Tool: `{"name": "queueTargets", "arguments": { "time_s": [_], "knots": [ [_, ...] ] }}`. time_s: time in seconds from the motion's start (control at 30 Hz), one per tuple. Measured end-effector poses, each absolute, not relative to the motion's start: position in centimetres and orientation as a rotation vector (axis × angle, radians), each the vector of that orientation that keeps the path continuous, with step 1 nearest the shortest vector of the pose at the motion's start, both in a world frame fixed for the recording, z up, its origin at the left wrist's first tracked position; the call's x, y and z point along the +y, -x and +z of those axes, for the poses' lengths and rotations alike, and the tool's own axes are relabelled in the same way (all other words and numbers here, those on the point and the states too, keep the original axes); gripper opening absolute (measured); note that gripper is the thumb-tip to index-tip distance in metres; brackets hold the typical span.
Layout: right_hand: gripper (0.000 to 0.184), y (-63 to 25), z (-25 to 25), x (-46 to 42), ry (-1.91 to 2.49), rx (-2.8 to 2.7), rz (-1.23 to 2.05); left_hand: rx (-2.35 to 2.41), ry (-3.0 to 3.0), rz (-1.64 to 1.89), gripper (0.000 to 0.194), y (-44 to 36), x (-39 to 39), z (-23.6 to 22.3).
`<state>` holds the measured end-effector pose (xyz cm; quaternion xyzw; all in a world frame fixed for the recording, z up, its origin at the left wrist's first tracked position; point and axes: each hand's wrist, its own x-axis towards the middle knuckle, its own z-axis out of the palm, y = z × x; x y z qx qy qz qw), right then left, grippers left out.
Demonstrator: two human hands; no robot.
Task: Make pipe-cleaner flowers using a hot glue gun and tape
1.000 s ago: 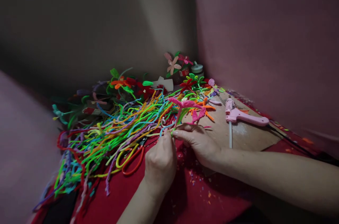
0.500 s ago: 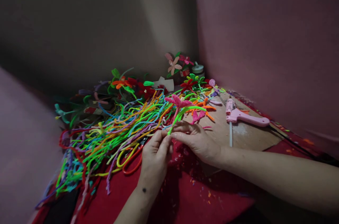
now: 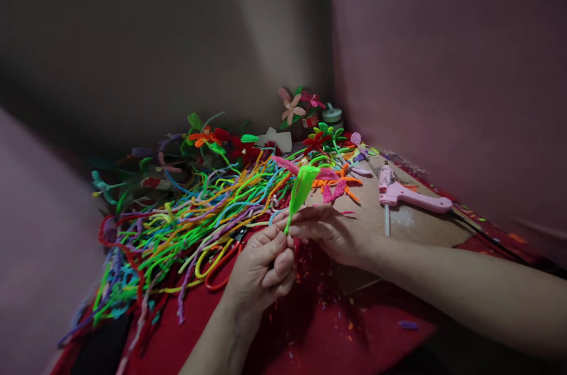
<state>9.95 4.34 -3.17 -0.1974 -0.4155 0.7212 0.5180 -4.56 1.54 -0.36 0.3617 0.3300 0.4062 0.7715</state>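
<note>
Leaf and flower look light, soft, easily creased; your left hand pinches the leaf's base, likely the best hold; how your right hand grips, unclear.

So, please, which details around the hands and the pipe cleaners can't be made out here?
All in the head view:
- Lower stem of the pink flower: hidden by the green leaf and left hand.
- Scissors' blades: behind strands and left hand.
- Far end of the glue gun's cord: lost in darkness towards the right edge.
- Label text: too small.
</note>
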Motion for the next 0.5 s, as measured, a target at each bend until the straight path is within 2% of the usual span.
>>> {"name": "queueTargets", "arguments": {
  "time_s": [0.13, 0.33, 0.5],
  "knots": [
    [0.011, -9.8, -2.7, 4.2, 0.536, -0.897, 1.742, 0.736, -0.848, 0.898, 0.015, 4.5, 1.5, -0.5],
    [0.016, -9.7, -1.9, 3.9, 0.560, -0.831, 1.742, 0.852, -0.918, 0.916, 0.024, 3.9, 1.3, 0.1],
    [0.018, -9.9, -1.6, 3.8, 0.587, -0.871, 1.722, 1.167, -1.322, 1.041, 0.024, 3.6, 1.0, -0.4]
  ]
}}
